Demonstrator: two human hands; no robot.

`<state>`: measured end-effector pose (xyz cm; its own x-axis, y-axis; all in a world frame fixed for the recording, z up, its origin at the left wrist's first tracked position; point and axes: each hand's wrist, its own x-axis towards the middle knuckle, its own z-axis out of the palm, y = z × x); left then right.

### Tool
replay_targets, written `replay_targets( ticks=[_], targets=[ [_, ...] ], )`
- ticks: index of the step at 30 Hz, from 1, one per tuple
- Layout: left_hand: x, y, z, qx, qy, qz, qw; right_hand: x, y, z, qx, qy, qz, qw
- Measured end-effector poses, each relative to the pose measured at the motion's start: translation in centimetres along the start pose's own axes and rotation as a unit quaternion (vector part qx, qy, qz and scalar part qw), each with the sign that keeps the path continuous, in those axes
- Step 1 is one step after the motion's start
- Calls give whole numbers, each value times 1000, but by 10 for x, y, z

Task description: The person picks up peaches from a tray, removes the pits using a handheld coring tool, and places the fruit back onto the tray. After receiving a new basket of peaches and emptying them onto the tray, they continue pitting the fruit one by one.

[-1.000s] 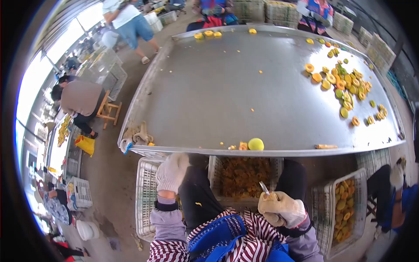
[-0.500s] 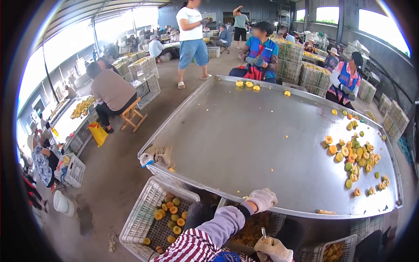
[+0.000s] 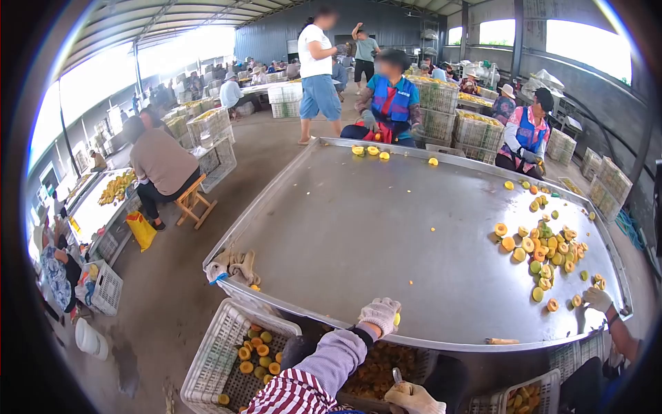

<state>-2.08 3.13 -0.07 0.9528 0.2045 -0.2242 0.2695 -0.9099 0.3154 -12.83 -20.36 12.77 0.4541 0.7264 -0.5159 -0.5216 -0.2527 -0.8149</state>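
Left hand (image 3: 379,315) now up on table (image 3: 358,228), closed around yellow fruit (image 3: 396,319); right hand (image 3: 414,399) grips metal tool (image 3: 396,376).

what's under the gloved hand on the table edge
A bit of yellow fruit shows beside the left hand on the table. The hand covers the rest.

We find a rimmed steel table (image 3: 386,228). Cut fruit halves (image 3: 545,252) spread over its right side, a few loose halves (image 3: 367,150) sit at the far edge, and crumpled cloths (image 3: 231,265) lie on the near left corner. At the near edge we note one yellow fruit (image 3: 396,319) and a pale stick (image 3: 501,341) to its right.
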Motion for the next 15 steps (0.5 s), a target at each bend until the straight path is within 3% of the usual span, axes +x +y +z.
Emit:
replay_targets(
  ticks=[3, 6, 7, 9, 10, 11, 12, 13, 15],
  targets=[
    [-4, -1, -5, 5, -2, -2, 1000, -4, 3, 4, 0, 5, -19, 1000],
    [-4, -15, -2, -115, 45, -32, 992, -5, 10, 2, -24, 9, -38, 999],
    [-5, -21, 2, -266, 50, -36, 962, -6, 11, 1, -20, 11, -46, 999],
    [-11, -35, 7, -544, 53, -47, 836, -6, 12, 2, -15, 11, -52, 998],
    [-38, -24, -19, -686, -11, -14, 727, -4, 12, 3, -13, 22, -54, 998],
    [-47, -23, -26, -686, -12, -20, 727, -2, 13, 4, -10, 32, -55, 998],
    [-56, -23, -26, -775, -30, 22, 631, 5, 17, 3, 9, 27, -61, 998],
    [-68, -21, -24, -850, -49, 56, 522, 11, 21, -4, -11, 49, 13, 999],
    [-95, -4, -42, -887, -61, 92, 449, 10, 13, 2, -50, 66, -17, 996]
  ],
)
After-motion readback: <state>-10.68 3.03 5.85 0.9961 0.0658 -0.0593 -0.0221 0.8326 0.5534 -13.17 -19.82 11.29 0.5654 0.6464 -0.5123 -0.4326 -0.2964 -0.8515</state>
